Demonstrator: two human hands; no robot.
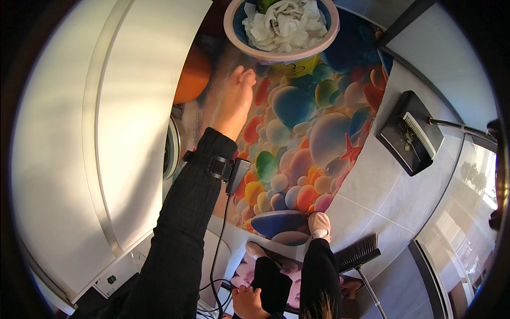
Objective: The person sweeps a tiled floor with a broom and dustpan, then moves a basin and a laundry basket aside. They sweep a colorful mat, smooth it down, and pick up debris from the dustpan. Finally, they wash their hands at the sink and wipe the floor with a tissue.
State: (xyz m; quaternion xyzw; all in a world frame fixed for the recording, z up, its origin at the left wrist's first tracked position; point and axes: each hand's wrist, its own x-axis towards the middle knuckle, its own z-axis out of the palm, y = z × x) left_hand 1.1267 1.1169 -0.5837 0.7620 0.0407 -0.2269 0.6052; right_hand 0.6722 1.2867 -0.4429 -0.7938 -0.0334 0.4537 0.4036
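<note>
So the basin (334,32) is at the top of the view, on a floor mat (289,135) printed with bright pebbles. It's got a chunky pale pink rim and a blue inside, and it's heaped with crumpled white cloth (287,26), all soft folds, kinda greyish in the creases. Something green (264,5) pokes in at the back edge, can't tell what. A yellow thing (296,67) with a dark drawing peeks out just under the rim.

The left hand (239,95) is reaching out near the basin, apart from it, fingers loosely bent and looking free. There's a black strapped device (228,173) on that wrist with a cable (218,255). The right hand (248,302) is way down at the bottom edge, well apart from the left, fingers curled; can't tell if it's gripping anything.
</note>
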